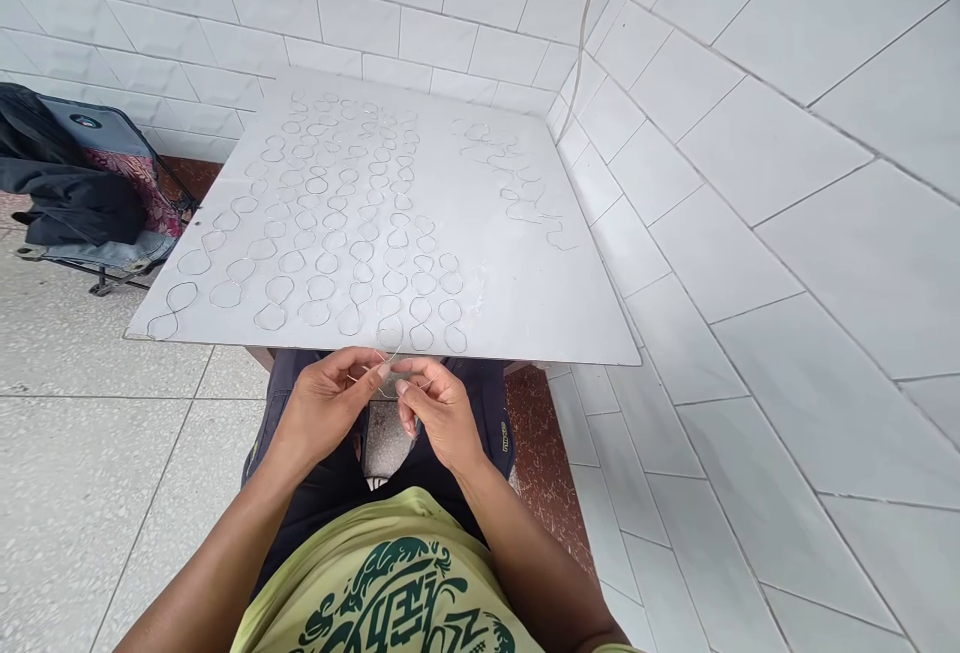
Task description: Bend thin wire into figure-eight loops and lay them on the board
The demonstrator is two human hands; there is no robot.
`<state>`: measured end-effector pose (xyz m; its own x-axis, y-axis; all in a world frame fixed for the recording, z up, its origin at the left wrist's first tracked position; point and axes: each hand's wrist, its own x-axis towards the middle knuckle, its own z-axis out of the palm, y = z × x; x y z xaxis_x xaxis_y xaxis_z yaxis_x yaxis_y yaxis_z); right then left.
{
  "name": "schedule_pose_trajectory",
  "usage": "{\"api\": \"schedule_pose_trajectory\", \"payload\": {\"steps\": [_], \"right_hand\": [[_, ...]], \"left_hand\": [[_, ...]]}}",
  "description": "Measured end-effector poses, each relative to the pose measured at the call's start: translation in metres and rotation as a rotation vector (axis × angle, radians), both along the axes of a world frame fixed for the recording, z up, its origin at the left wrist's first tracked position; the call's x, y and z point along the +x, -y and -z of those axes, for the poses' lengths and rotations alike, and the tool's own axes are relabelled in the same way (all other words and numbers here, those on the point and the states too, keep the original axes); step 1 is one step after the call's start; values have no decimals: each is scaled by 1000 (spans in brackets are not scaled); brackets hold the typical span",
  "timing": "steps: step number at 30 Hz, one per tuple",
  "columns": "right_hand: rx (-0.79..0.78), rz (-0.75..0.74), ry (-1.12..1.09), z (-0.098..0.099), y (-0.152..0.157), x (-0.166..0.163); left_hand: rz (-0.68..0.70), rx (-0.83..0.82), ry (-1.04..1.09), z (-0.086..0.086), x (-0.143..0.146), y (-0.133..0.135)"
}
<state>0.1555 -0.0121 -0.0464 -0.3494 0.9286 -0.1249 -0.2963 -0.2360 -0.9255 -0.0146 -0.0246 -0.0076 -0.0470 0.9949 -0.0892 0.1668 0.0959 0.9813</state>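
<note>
A thin wire (387, 359) is pinched between my two hands, just off the near edge of the white board (517, 303). My left hand (334, 395) holds it between thumb and index finger. My right hand (439, 405) grips it from the other side, fingertips almost touching the left ones. Part of the wire curves below the fingers, and its exact shape is hard to make out. Rows of wire figure-eights (421, 323) lie on the board beyond my hands, in several columns. Loose bent wire pieces (532, 208) lie toward the right.
White tiled walls (750, 183) border the board at the back and right. A cable (581, 43) runs down the corner. At the left stands a folding chair (142, 168) with dark clothing (75, 193) on it. My legs are under the board's near edge.
</note>
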Motion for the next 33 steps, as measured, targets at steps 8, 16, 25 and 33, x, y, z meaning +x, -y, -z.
{"api": "schedule_pose_trajectory", "payload": {"steps": [8, 16, 25, 33], "right_hand": [[4, -66, 69, -15, 11, 8], [54, 11, -124, -5, 21, -5], [72, -80, -127, 7, 11, 9], [-98, -166, -423, 8, 6, 6]], "left_hand": [[-25, 5, 247, -15, -4, 2], [-45, -63, 457, -12, 1, -2], [-136, -195, 494, -11, -4, 0], [-69, -222, 535, -9, -3, -1]]}}
